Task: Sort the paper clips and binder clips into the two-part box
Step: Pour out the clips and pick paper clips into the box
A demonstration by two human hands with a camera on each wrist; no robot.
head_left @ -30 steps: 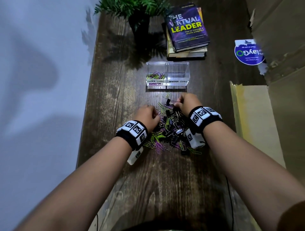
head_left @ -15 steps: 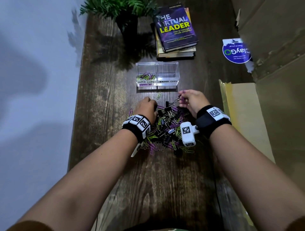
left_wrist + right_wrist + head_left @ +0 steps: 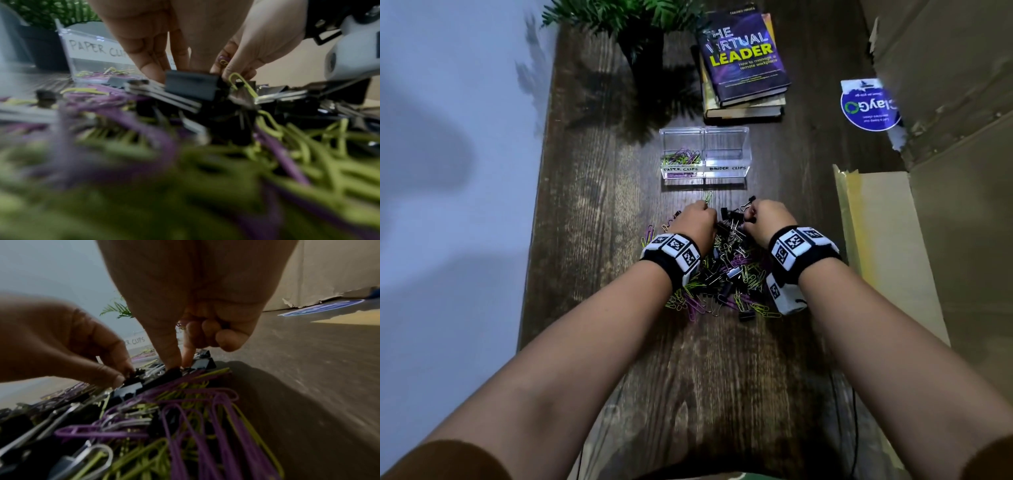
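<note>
A heap of purple and green paper clips mixed with black binder clips [image 3: 722, 274] lies on the dark wooden table [image 3: 602, 205]. Behind it stands the clear two-part box [image 3: 703, 130]. Its left half, labelled PAPER CLIPS, holds several paper clips [image 3: 681, 157], and the BINDER CLIPS half looks bare. Both hands work at the heap's far edge. My left hand [image 3: 703, 207] pinches a black binder clip [image 3: 133, 381]. My right hand [image 3: 751, 214] has thumb and forefinger on another black binder clip [image 3: 174, 370], its other fingers curled. A green paper clip [image 3: 241, 82] sticks up at the right fingertips.
A potted plant [image 3: 640, 41] and a stack of books [image 3: 743, 61] stand behind the box. Flattened cardboard [image 3: 887, 240] and a blue round sticker [image 3: 866, 106] lie along the right. A loose green paper clip [image 3: 709, 197] lies just before the box. The table's left edge runs along a pale wall.
My right hand, lifted at the heap's far right half a second ago, has come back down onto the clips. My left hand has crept forward to the far edge.
</note>
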